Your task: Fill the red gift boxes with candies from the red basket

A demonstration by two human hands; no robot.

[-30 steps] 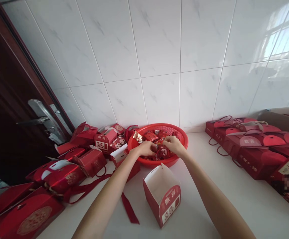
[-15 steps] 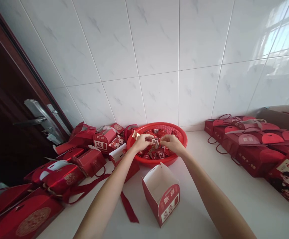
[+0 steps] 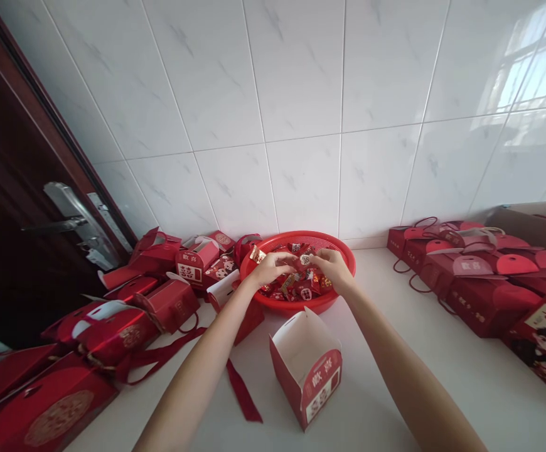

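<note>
A round red plastic basket [image 3: 282, 238] holds many small wrapped candies [image 3: 292, 287]. Over its left part is my left hand [image 3: 273, 267], fingers apart, with no item clearly in it. My right hand [image 3: 332, 267] is over the right part, its fingertips closed on a red candy with a white round label [image 3: 305, 258]. That candy lies between the two hands. In front of the basket stands an open red and white gift box [image 3: 305, 367], its top flaps up and no candy visible inside.
Many red gift boxes [image 3: 117, 329] with ribbons crowd the left side by a dark door [image 3: 14, 157]. Rows of closed red boxes [image 3: 484, 301] with cord handles stand on the right, near a cardboard box [image 3: 522, 224]. A tiled wall [image 3: 301, 182] rises behind.
My right hand has shifted slightly, and the candy with the round label is now higher and farther right. My left hand's fingers are more spread.
</note>
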